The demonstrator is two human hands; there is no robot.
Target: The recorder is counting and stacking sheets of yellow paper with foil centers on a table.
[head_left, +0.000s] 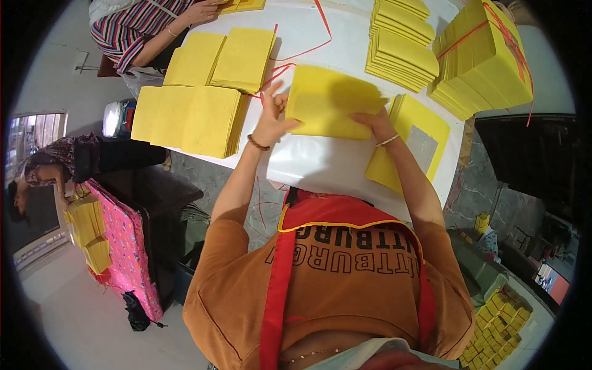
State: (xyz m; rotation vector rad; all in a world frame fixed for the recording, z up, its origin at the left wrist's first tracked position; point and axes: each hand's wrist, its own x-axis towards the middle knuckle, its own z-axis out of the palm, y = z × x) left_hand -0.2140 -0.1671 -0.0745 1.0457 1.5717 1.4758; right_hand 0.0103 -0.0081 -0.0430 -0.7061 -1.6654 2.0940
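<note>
A bundle of yellow paper (327, 98) is held above the white table, a shadow across its right part. My right hand (376, 125) grips its right end, with the thumb on the near face and the fingers partly hidden behind. My left hand (271, 120) is at the left end, fingers spread and partly curled beside the edge, thumb touching the lower left corner. Beneath my right forearm lies a larger yellow sheet or pad (401, 105) with a grey rectangle on it. Stacked yellow paper (203, 117) stands left of my left hand.
The white table (302, 161) carries more yellow stacks (401, 55) at the far right and a tall bundle (484, 61) tied with red string. Loose red string (324, 24) lies at the back. A co-worker's hand (203, 11) works far left. Another person (55, 157) bends over a pink-covered table (126, 246).
</note>
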